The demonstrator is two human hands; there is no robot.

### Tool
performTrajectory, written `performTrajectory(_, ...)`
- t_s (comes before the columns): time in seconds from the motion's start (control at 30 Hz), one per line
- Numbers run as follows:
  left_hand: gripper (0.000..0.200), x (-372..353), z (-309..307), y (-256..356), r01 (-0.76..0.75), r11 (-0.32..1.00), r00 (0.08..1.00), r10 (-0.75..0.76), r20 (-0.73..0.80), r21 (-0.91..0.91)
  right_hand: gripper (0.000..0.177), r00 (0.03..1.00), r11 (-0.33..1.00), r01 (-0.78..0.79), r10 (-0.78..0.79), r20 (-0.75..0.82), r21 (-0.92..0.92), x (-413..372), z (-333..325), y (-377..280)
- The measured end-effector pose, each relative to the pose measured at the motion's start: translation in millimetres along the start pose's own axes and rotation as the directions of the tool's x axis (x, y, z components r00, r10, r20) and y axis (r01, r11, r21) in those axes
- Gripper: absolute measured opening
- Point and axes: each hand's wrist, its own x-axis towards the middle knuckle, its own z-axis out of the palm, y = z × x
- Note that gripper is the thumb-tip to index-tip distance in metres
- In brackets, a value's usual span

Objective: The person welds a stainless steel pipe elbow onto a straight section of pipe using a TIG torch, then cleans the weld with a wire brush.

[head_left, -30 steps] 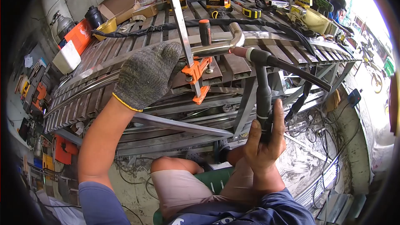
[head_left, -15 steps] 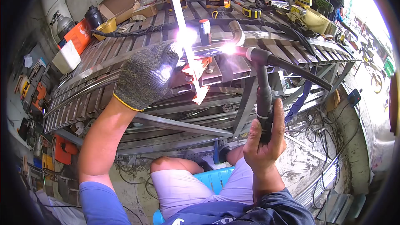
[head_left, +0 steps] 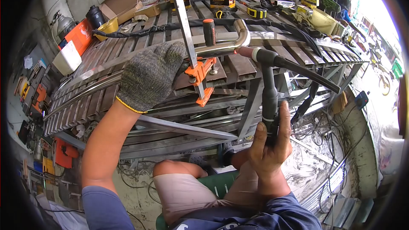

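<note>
My right hand (head_left: pixel 272 145) grips the handle of a TIG welding torch (head_left: pixel 269 89), its index finger raised alongside. The torch's nozzle points left, close to a shiny bent metal tube (head_left: pixel 221 49) on the slatted bench. No arc glows at the tip. My left hand (head_left: pixel 151 79), in a dark knit glove with a yellow cuff, is closed beside an orange bar clamp (head_left: pixel 199 71) at the tube's left part; its fingertips and whatever they hold are hidden. The clamp's long bar stands nearly upright. Behind the tube is an orange-topped dark cylinder (head_left: pixel 209 33).
A slatted metal bench (head_left: pixel 98 66) spans the front. A black cable (head_left: pixel 170 26) crosses it. Toward the back are a cardboard box (head_left: pixel 123 3), a yellow tape measure (head_left: pixel 257 13) and a yellow-black box (head_left: pixel 222 1). Cables (head_left: pixel 330 145) lie on the floor at right.
The bright arc at the torch tip and its glare on the clamp bar have gone out. Both hands and the torch stay in nearly the same place.
</note>
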Motion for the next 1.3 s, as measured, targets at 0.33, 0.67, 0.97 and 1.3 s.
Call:
performTrajectory(0.33,0.034,-1,1,1,0.016,1.0,1.0,-0.016,0.01,-0.002,0.066,1.0,1.0,0.009,-0.009,-0.027,-0.008,1,1,-1)
performTrajectory(0.67,0.038,0,-4,2,0.029,0.999,0.997,-0.031,0.072,0.026,0.079,0.999,1.0,-0.018,0.018,-0.05,0.002,2,-1,-2)
performTrajectory(0.97,0.019,11,-10,9,0.123,0.969,0.992,-0.121,0.026,-0.215,0.086,0.969,0.977,-0.139,0.168,-0.179,0.163,-3,-2,11)
performTrajectory(1.3,0.021,16,-20,-9,0.227,0.871,0.967,-0.15,0.204,-0.437,0.082,0.946,0.962,-0.209,0.245,-0.214,0.178,0,-11,18)
